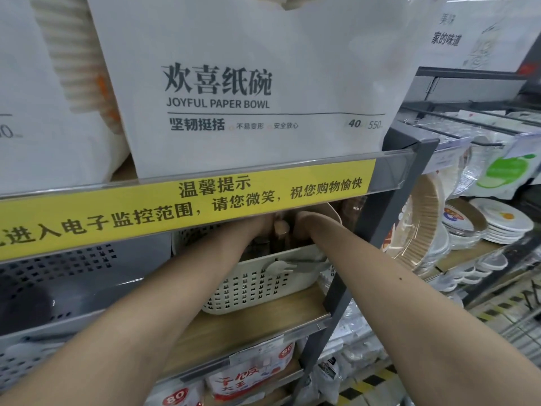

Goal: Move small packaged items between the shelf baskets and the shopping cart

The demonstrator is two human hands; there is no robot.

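Both hands reach into the white basket (251,285) at frame centre, under the yellow strip (187,212); left hand (260,227) and right hand (304,227) are half hidden, grip unclear. Small packaged items (281,230) stand between them; best lifted straight up, clear of the rim

Both hands reach into white perforated plastic basket (251,285); fingers of left hand (259,227) and right hand (307,227) hidden behind yellow notice strip (187,206) on shelf edge, so grip can't be told. Small brown items (281,230) btwn hands too dark and blurred to identify. Forearms cut off at bottom edge.
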